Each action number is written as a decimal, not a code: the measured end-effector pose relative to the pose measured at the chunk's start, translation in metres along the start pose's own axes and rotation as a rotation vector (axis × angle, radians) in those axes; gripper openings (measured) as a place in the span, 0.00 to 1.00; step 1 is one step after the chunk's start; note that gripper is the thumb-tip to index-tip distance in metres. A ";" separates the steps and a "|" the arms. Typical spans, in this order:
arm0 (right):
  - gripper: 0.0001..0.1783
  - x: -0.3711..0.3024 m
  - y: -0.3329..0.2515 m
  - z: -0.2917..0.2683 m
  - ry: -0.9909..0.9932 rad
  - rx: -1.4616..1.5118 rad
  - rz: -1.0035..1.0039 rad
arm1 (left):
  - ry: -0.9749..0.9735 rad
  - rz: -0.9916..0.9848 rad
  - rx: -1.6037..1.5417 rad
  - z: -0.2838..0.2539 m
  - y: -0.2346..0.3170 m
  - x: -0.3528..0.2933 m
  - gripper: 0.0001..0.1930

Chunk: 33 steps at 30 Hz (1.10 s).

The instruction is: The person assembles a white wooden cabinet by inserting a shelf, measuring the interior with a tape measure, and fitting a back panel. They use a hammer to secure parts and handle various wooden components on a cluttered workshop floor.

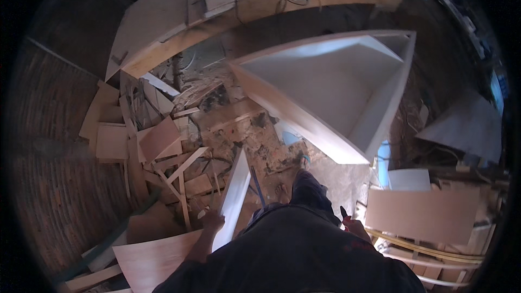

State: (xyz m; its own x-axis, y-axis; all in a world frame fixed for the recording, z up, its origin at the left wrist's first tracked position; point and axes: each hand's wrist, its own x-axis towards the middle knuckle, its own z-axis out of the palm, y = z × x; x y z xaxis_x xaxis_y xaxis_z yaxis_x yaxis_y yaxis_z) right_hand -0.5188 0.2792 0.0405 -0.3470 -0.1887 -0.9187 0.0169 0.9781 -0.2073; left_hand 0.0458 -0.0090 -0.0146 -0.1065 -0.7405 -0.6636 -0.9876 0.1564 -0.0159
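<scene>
Here the left hand [213, 221] grips a long white board [234, 198] at its near end, fingers wrapped round the left edge. The board stands on edge and runs straight away from the person, its long axis pointing up the picture toward the rubble-strewn floor [249, 130]; its far end lies near a bare foot [282, 191]. The left hand is plainly the nearer one, in contact with the board, while the right hand [355, 227] sits well apart on the other side of the body, closed round a small dark tool [343, 212] whose kind is too small to tell. To the left of the board lies a heap of plywood offcuts [157, 141]. Ahead and to the right stands an open white cabinet carcass [347, 92], tilted, apart from the board.
</scene>
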 end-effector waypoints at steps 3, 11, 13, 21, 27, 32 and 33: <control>0.21 0.004 -0.077 -0.025 -0.001 -0.102 -0.102 | 0.213 -0.009 0.067 0.027 -0.027 0.004 0.26; 0.12 0.121 -0.299 -0.091 -0.087 -0.416 -0.537 | 0.366 -0.428 -0.377 0.047 -0.033 0.016 0.23; 0.15 0.144 -0.388 -0.104 -0.174 -0.141 -0.454 | 0.364 -0.567 -0.425 0.031 -0.010 0.036 0.22; 0.13 0.166 -0.765 -0.040 -0.277 -0.046 -0.708 | 0.631 -0.619 -0.437 -0.027 0.049 0.096 0.24; 0.14 0.165 -0.982 0.081 -0.567 0.421 -0.844 | 0.422 -0.512 -0.861 -0.104 0.004 0.192 0.26; 0.11 0.205 -1.155 0.133 -0.494 0.704 -0.793 | 0.330 -0.246 -0.414 -0.185 -0.061 0.260 0.29; 0.10 0.215 -1.174 0.135 -0.572 0.683 -1.009 | 0.370 -0.247 -0.417 -0.205 -0.073 0.266 0.27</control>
State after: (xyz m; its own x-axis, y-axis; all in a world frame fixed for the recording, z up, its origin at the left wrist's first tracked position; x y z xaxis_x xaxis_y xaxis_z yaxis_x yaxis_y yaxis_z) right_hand -0.4866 -0.9218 0.0414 -0.0508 -0.9690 -0.2420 0.5069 0.1838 -0.8422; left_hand 0.0660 -0.3514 -0.0371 0.1718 -0.9122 -0.3721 -0.9424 -0.2622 0.2076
